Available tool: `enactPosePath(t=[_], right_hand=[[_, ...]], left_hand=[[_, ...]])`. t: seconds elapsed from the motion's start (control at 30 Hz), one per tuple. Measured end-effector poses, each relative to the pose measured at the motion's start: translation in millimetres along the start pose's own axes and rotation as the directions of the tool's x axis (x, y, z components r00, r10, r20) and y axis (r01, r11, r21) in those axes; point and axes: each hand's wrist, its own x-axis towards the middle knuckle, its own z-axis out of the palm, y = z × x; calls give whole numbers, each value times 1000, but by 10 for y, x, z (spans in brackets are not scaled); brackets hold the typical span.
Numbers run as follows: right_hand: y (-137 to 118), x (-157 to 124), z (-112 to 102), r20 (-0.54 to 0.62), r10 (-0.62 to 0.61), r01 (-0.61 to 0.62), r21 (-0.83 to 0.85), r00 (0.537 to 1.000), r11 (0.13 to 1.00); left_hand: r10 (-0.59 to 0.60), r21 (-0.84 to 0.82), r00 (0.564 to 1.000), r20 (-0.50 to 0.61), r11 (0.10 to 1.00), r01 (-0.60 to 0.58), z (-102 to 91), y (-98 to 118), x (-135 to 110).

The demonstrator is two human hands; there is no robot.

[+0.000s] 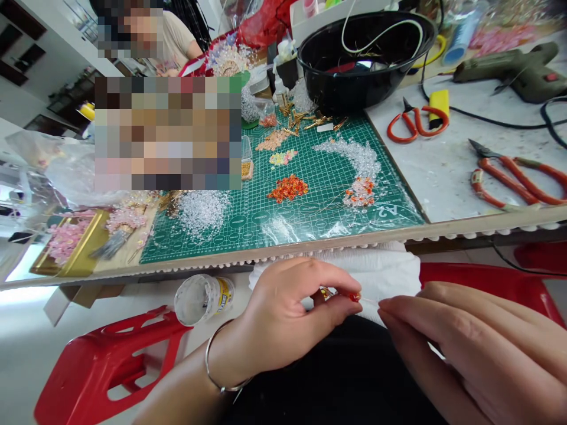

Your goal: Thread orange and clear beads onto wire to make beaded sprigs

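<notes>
Right hand (469,348) and left hand (283,319) hang over a black-clad lap (332,378), the left pinching a tiny red bead (354,297) between thumb and finger. A fine pale thread (368,301) runs sideways from the bead to the right fingertips (387,306); whether they grip it is unclear. Beyond lie the desk (443,189) and a green cutting mat (319,189) scattered with beads (287,189).

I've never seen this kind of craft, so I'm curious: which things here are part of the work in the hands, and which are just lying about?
In use: left hand pinching small red beads; right hand at a thin strand.

Lying about: orange-handled scissors, glue gun, black bowl, red stool.
</notes>
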Motion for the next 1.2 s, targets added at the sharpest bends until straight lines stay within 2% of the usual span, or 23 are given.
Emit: enactPosePath(t=[0.13, 0.3, 0.73, 0.97, 1.2], right_hand=[[-10, 7, 11, 40, 14, -14, 2, 999, 1000], [0, -10, 9, 29, -5, 4, 35, 1000, 999], [2, 1, 12, 45, -5, 5, 1, 999, 1000], [26, -6, -9, 99, -3, 3, -1, 995, 1000], [90, -64, 5, 199, -15, 20, -23, 980, 1000]], left_hand=[[30, 3, 999, 14, 1000, -30, -4, 6, -13], [39, 6, 999, -2, 999, -39, 3, -8, -17], [55, 8, 998, 18, 998, -56, 4, -23, -19], [125, 53, 988, 93, 990, -130, -14, -21, -8], [33, 89, 982, 188, 995, -51, -16, 15, 11]])
